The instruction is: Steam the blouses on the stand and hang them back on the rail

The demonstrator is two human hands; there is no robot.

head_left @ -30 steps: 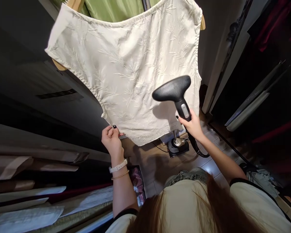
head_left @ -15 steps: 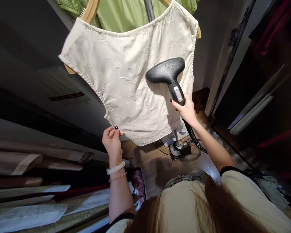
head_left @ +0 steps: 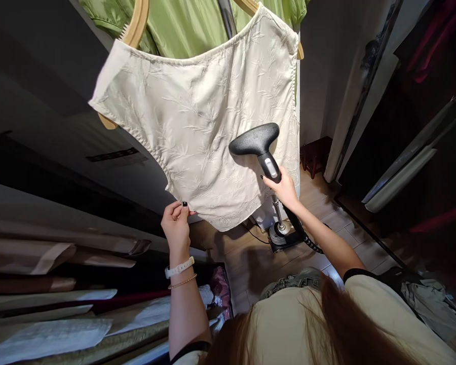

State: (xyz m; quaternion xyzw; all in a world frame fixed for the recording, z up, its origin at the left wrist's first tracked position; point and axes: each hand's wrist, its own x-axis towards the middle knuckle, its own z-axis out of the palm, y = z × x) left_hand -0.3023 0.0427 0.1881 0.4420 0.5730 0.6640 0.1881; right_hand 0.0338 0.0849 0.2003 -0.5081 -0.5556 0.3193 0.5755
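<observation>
A cream sleeveless top (head_left: 197, 101) with embroidered leaves hangs on a wooden hanger (head_left: 140, 20). My left hand (head_left: 178, 218) pinches the lower left corner of its hem and holds the cloth out. Wrapped round the handle of a black garment steamer head (head_left: 256, 141) is my right hand (head_left: 283, 190). The steamer head lies over the lower right part of the top; whether its face touches the cloth is hidden. From the handle a dark braided hose (head_left: 312, 244) runs down behind my right forearm.
Behind the top hangs a green garment (head_left: 182, 30). The steamer's base and pole (head_left: 283, 233) stand on the wooden floor (head_left: 247, 274) below. Folded fabrics (head_left: 41, 304) fill the lower left. A dark red stool (head_left: 315, 154) stands at the right, near more hanging cloth (head_left: 399, 177).
The steamer head has slid down the top with my right hand, to a lower spot. My left hand stays at the hem corner. The top's right side has shifted slightly left.
</observation>
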